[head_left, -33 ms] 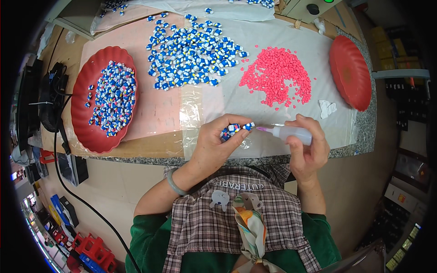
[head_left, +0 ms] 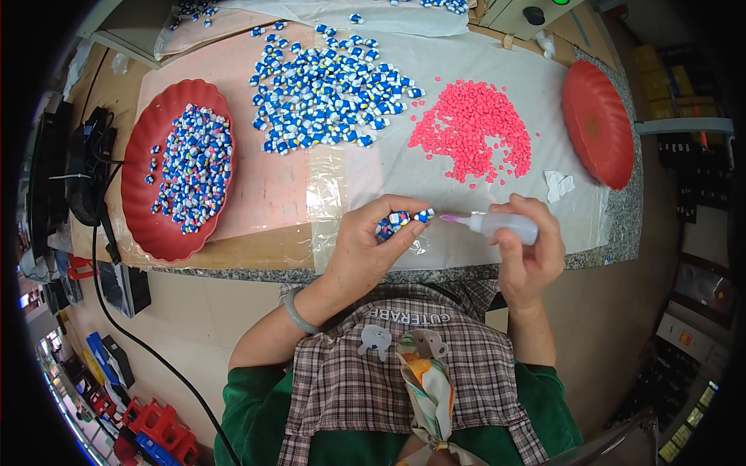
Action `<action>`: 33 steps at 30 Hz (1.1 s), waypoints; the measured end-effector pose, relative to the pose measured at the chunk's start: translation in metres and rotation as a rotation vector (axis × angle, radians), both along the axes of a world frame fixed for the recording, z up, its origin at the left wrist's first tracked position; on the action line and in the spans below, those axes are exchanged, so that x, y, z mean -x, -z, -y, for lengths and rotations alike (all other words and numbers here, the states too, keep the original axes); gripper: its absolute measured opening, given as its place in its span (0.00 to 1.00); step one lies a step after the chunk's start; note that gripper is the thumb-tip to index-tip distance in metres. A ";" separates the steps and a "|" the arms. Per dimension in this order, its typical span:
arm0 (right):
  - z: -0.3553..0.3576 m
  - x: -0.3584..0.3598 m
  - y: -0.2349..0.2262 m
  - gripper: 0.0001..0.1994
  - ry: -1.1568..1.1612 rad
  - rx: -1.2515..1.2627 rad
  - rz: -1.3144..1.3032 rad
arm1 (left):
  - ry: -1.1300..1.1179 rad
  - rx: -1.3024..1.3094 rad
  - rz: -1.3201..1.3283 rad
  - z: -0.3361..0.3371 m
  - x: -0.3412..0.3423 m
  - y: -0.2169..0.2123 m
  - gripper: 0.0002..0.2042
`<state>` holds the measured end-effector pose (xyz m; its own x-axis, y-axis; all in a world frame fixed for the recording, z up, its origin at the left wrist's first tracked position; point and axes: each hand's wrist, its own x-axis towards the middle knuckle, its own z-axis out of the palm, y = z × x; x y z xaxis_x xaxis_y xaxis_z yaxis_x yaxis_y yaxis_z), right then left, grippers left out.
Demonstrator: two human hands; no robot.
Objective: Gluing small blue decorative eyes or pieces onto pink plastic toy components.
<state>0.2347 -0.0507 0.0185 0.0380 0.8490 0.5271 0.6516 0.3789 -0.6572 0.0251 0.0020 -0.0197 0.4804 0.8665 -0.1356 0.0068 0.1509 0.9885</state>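
Several small blue-and-white figurines (head_left: pixel 392 224) are gathered in my left hand (head_left: pixel 368 239), with one pinched at the fingertips, pointing right. My right hand (head_left: pixel 531 252) grips a small translucent squeeze bottle (head_left: pixel 505 227) lying sideways, its pinkish-purple tip (head_left: pixel 454 220) aimed at that figurine with a small gap between them. Beyond my hands, a wide spread of loose blue-and-white figurines (head_left: pixel 326 89) covers the sheet at centre left. To its right lies a heap of small bright pink pieces (head_left: pixel 470 128), some of them heart-like in shape.
A red scalloped tray (head_left: pixel 140 194) at the left holds many figurines, a few with pink on them. Another red scalloped tray (head_left: pixel 598 124) stands at the far right. A crumpled white tissue (head_left: pixel 558 185) lies near it. A black cable (head_left: pixel 148 339) hangs at the left.
My right hand and the squeeze bottle have shifted slightly to the right, widening the gap to the figurine. My left hand looks the same.
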 end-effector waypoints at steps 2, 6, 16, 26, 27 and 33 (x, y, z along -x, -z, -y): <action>0.002 -0.007 0.004 0.16 0.047 0.151 -0.497 | -0.003 0.007 0.022 0.000 -0.001 0.001 0.10; -0.012 -0.016 0.004 0.15 -0.034 0.318 -0.962 | 0.002 0.029 0.013 0.000 0.002 0.002 0.10; -0.021 -0.014 0.019 0.11 0.181 0.405 -0.063 | 0.004 0.009 0.008 0.001 0.000 0.002 0.09; -0.019 -0.025 0.017 0.08 0.069 0.479 -0.564 | 0.017 -0.025 -0.012 0.000 0.001 0.001 0.09; -0.018 -0.023 0.015 0.08 0.068 0.480 -0.561 | 0.015 -0.024 -0.010 -0.001 0.001 0.000 0.09; -0.016 -0.020 0.020 0.11 0.148 0.549 -0.521 | 0.006 -0.035 0.007 0.000 0.001 0.002 0.10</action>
